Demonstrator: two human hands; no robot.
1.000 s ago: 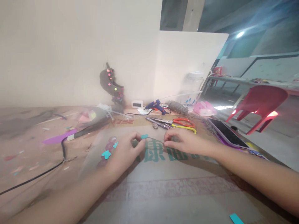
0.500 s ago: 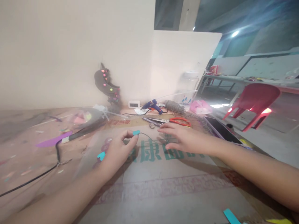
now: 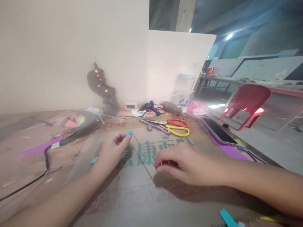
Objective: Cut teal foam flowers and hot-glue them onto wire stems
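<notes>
My left hand (image 3: 115, 146) pinches a small teal foam heart (image 3: 128, 132) between thumb and forefinger, above a clear sheet over printed cardboard (image 3: 146, 154). From the heart a thin grey cord (image 3: 142, 154) runs down to the right, its far end close to my right hand. My right hand (image 3: 180, 164) has its fingers curled and the tips brought together beside the cord; whether they grip it is hidden. Another teal piece (image 3: 94, 160) shows partly behind my left wrist. Beyond the hands lie scissors (image 3: 177, 126) with one red and one yellow handle.
At the back stand a blue glue gun (image 3: 151, 107), a ball of grey cord (image 3: 172, 108), a clear bottle (image 3: 186, 85) and a small white display (image 3: 131, 106). A phone (image 3: 220, 130) lies right. A decorated dark crescent (image 3: 100, 83) hangs left; a black cable (image 3: 23, 187) crosses the table.
My right hand has come down toward me and its spread fingers have curled together, uncovering the scissors' yellow handle. The cord now stretches straighter toward me. My left hand keeps the heart.
</notes>
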